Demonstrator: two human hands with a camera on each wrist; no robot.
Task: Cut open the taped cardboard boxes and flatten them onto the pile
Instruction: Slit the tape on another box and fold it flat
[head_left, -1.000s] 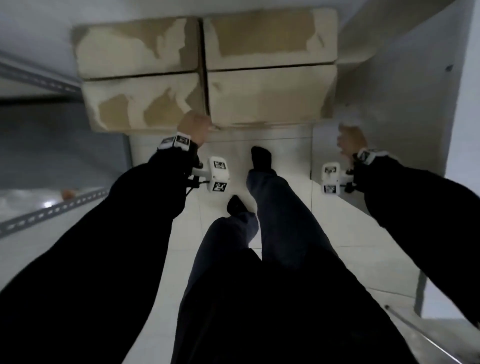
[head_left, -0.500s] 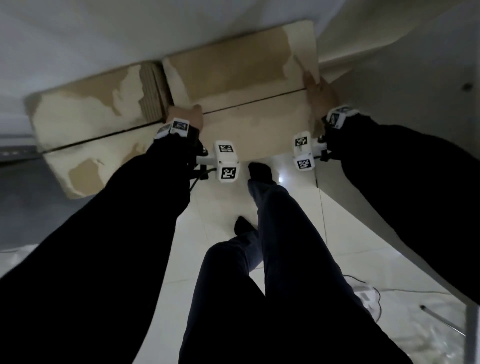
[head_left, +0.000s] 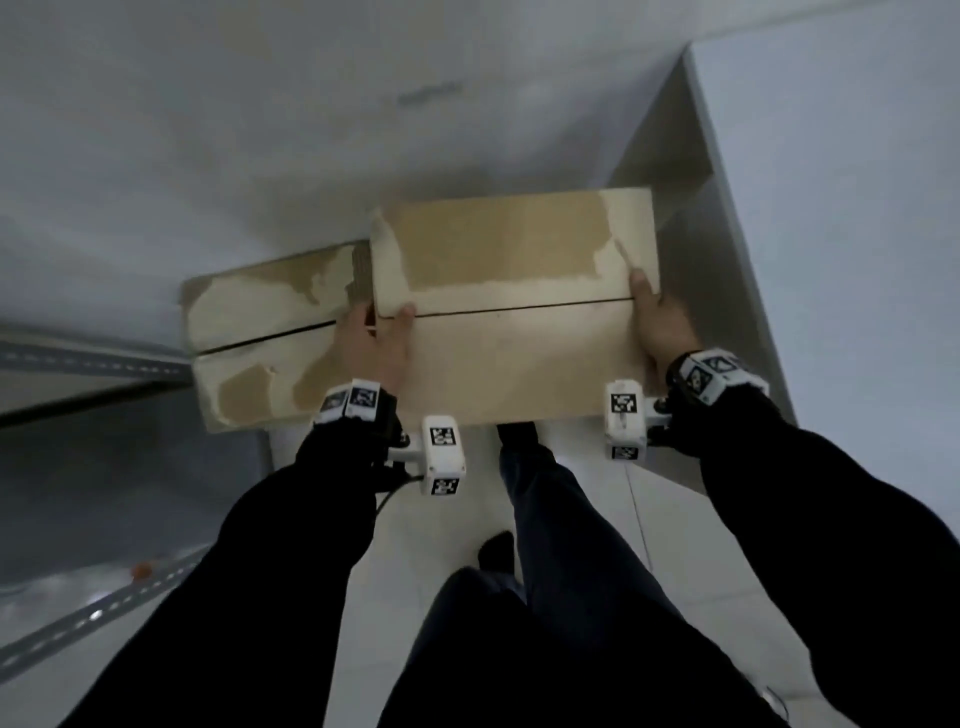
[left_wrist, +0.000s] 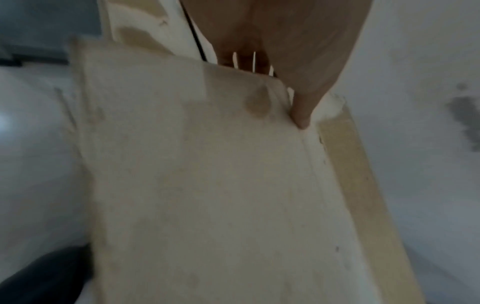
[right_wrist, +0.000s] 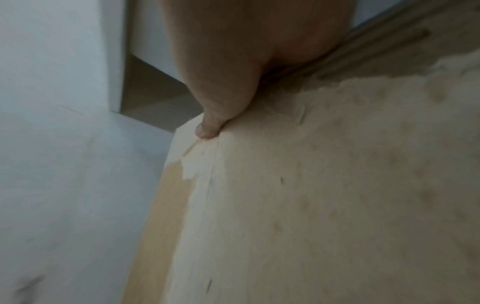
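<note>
Both hands grip the right-hand cardboard box (head_left: 514, 312) by its short ends: the left hand (head_left: 376, 343) wraps its left edge with the thumb on the top seam, and the right hand (head_left: 660, 327) clamps its right edge, thumb on top. The box's long axis runs left to right between them, so neither hand is nearer. It sits beside a second box (head_left: 270, 332), against the wall. The top seam looks closed and uncut.
</note>
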